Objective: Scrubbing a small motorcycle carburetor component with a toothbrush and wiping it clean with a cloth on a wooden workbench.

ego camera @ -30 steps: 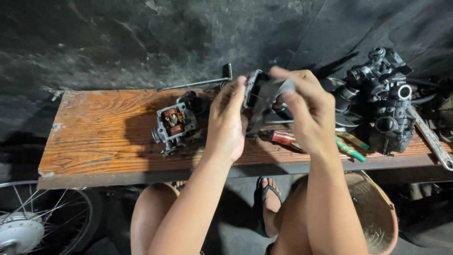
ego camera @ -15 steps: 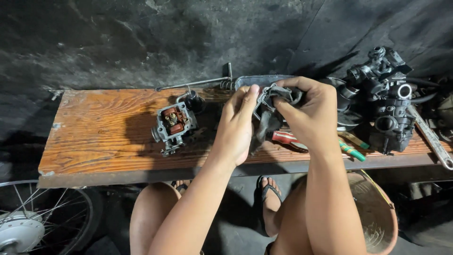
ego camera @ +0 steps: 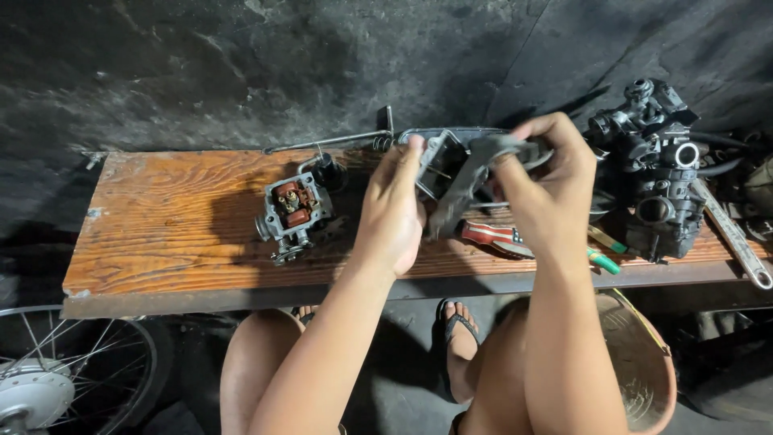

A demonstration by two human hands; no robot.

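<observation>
Together, two hands (ego camera: 475, 201), one grey part (ego camera: 463, 181)

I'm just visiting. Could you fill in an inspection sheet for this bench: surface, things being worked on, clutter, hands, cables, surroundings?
Surface: worn wooden plank.
Job's things: metal part and grey rag, held above the plank.
Clutter: opened carburettor, carburettor bank, long rod, screwdrivers, wrench.
Hands: left hand in a grip on the part; right hand on the rag.
Cables: black hoses.
Surroundings: dark wall, spoked wheel, basket.
</observation>
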